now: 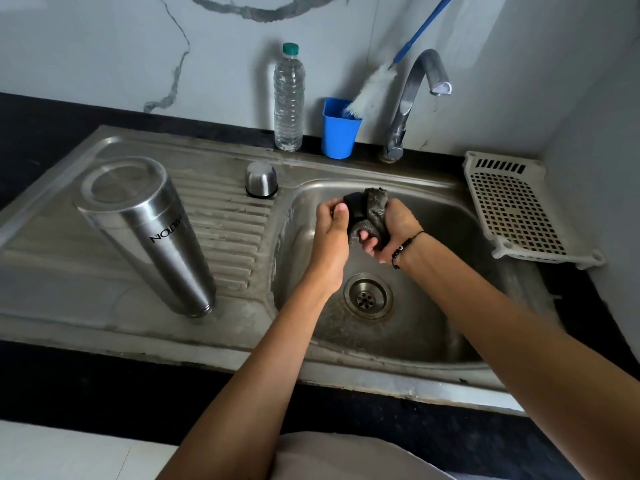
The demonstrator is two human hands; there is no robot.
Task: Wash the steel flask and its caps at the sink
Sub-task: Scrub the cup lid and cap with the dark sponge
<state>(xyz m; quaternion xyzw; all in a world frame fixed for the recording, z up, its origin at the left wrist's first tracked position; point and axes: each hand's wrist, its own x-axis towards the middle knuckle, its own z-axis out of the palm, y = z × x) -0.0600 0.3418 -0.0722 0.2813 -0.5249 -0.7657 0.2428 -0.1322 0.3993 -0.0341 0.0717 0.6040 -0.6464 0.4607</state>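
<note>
Upside-down, steel flask [152,233] stands mouth-down — base tilting upward-left.

The small black inner cap [354,206] shows only as a dark band between the left hand [330,233] and the right hand [388,230]; fingers and the grey steel-wool scrubber [372,216] cover the rest, so its shape is unclear. Far behind the right hand, the blue handle of the white bottle brush [372,88] runs off the top edge. Left of the left hand, the tall upturned steel flask [152,237] hides its own mouth against the steel draining board [225,220].
</note>
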